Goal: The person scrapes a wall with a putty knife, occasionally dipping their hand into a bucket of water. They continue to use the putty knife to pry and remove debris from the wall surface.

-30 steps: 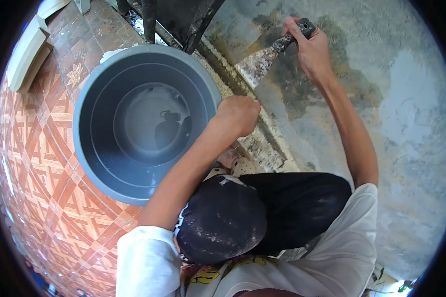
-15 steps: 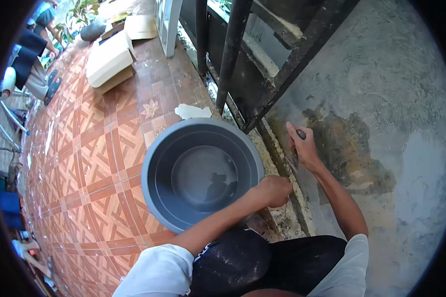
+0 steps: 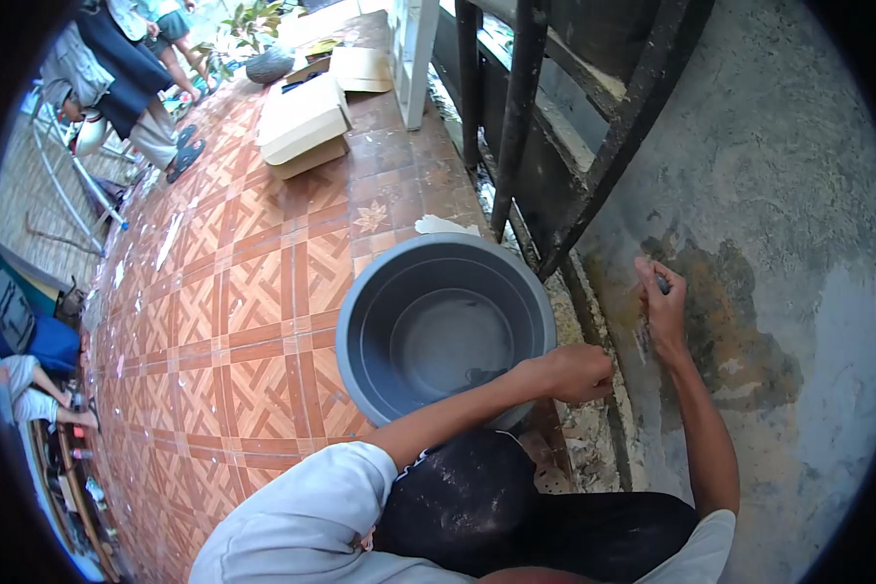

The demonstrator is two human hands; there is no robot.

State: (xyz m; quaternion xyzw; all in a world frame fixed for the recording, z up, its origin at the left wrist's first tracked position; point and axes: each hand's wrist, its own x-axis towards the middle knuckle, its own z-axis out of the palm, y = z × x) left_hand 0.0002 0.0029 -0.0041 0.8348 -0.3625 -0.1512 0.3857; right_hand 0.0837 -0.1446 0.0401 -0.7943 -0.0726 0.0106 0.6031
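A scraper [image 3: 660, 285], likely light and stiff-bladed and best taken by its dark handle, meets the rough, stained plaster wall [image 3: 779, 195] at right, the fingers of the right hand [image 3: 664, 310] clamped around it. The left hand [image 3: 579, 373], fingers curled together, sits at the rim of a smooth, round grey plastic basin [image 3: 360, 311] on the patterned tile floor [image 3: 224, 321].

Bright daylight, strong fisheye warp, dark vignetted corners, perhaps slight blur.
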